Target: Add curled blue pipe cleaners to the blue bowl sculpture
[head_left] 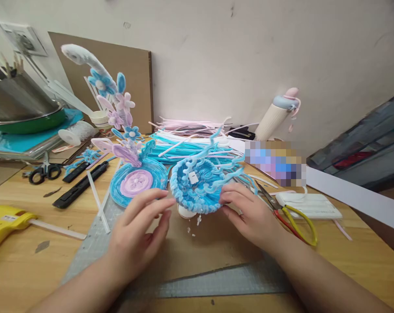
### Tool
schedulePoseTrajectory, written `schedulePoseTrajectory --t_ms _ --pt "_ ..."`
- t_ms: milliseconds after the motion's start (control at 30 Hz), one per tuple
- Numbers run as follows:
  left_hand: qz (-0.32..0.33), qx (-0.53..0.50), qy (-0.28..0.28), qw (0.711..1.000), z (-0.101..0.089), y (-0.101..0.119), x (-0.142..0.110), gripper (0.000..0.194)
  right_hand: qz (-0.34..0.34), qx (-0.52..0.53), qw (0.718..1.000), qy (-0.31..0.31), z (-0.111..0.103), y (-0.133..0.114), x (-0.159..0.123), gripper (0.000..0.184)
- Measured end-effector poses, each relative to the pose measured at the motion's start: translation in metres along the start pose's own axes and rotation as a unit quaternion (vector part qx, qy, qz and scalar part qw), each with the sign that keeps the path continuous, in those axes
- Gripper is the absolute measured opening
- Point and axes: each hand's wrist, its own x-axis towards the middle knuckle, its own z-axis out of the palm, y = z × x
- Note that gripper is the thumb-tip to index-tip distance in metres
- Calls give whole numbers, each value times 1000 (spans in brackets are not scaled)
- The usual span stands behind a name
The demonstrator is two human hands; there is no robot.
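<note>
A round, bowl-like piece made of blue pipe cleaners (198, 204) is tilted in front of me, with a braided rim and loose wavy stems on its right. Inside it is a small white square part, and clear beads dangle below. My right hand (249, 213) pinches the rim on the right side. Close to the left edge, my left hand (144, 226) has curved, parted fingers and holds nothing. Behind it on the left stands a pipe-cleaner flower stand (118, 191) with a blue and pink round base and a curved white stem. A whitish round thing, partly hidden, sits beneath the bowl-like piece.
Bundled pipe cleaners (183, 150) lie at the back. Yellow-handled scissors (301, 226), a white power bank (309, 206) and a bottle (276, 113) are on the right. On the left are a yellow glue gun (8, 221), black scissors (44, 169) and a black utility knife (81, 184).
</note>
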Motion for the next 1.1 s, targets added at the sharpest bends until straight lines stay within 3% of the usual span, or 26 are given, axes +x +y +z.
schedulePoseTrajectory --t_ms 67,200,433,567,867,1100 --pt "-75 -11 7 997 -2 -2 2 21 8 -1 1000 28 -1 3 0 15" --pt "-195 -12 -162 967 4 -13 1 10 8 16 1000 7 1 4 -1 17" --pt "-196 -10 -307 931 20 -12 -8 10 9 34 998 -51 6 -6 -3 16" --pt "-208 5 -318 925 25 -9 -8 11 3 37 998 -59 7 -10 -4 15" --pt "-255 33 -282 924 30 -17 -1 4 35 38 996 -71 13 -5 -6 15" --pt "-248 36 -287 925 27 -12 -6 15 84 67 994 4 13 0 -7 17"
